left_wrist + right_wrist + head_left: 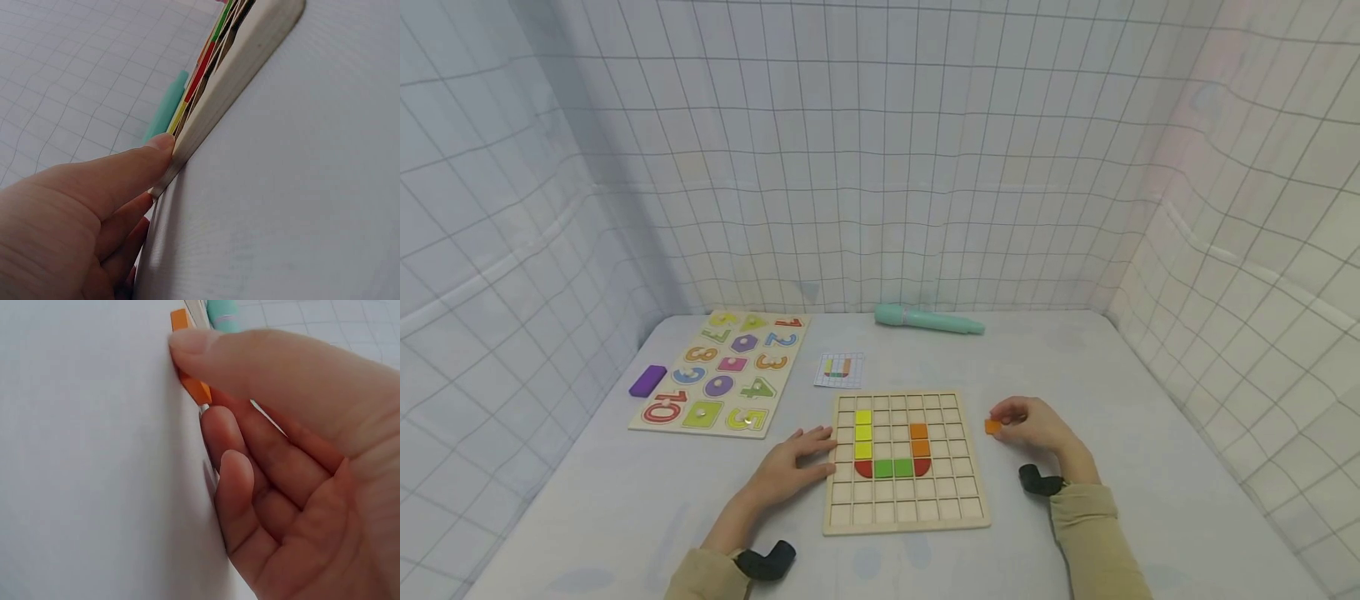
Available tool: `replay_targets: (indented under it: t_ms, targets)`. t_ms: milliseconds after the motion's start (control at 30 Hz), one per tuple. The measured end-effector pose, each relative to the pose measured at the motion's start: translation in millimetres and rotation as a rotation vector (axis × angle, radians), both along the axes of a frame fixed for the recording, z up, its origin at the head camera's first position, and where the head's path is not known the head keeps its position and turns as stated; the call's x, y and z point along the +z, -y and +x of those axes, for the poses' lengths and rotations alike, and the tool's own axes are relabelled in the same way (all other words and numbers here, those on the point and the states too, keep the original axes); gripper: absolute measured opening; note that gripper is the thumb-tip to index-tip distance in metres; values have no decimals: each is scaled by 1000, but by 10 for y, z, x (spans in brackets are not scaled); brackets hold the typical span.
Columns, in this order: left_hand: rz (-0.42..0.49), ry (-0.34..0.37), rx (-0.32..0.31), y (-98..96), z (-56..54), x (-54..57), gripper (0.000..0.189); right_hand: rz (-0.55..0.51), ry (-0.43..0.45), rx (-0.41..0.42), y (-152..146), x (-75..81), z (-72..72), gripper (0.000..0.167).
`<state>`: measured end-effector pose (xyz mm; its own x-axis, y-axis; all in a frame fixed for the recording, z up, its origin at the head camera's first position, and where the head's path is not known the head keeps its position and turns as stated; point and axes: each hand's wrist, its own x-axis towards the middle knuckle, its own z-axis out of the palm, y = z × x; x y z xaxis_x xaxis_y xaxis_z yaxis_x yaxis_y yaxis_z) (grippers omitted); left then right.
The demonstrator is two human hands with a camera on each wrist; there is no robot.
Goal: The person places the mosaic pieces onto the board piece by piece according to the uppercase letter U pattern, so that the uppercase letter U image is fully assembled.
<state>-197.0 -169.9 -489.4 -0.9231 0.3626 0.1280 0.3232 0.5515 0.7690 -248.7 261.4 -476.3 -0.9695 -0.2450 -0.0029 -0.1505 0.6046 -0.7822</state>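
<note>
In the head view a wooden grid board [897, 517] lies on the table. Its cells hold three yellow square tiles [863, 433], two red rounded tiles [864, 468], two green tiles [893, 468] and two orange tiles [920, 440], together forming a U. My left hand [792, 465] rests at the board's left edge, its thumb and fingertips touching the side, as the left wrist view also shows. Right of the board, my right hand [1032, 428] pinches an orange square tile [992, 427]. The right wrist view shows the thumb over this orange tile [195, 386], with the other fingers curled loosely.
A small pattern card [839, 370] with a similar U lies behind the board. To the left sit a number-and-shape puzzle board [718, 375] and a purple block [648, 381]. A teal marker-shaped stick [928, 319] lies at the back, before a grid-patterned cloth wall [880, 208].
</note>
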Motion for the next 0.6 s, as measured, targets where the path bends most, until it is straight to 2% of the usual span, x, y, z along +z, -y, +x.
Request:
replay_targets:
  t_ms: [100, 367, 600]
  targets:
    - [1, -3, -1, 0, -3, 1, 43, 6, 2, -27, 26, -1, 0, 27]
    - [1, 6, 4, 2, -3, -13, 43, -29, -35, -1, 138, -3, -44, 29]
    - [2, -1, 7, 9, -7, -25, 44, -44, -50, 68, 348, 184, -180, 27]
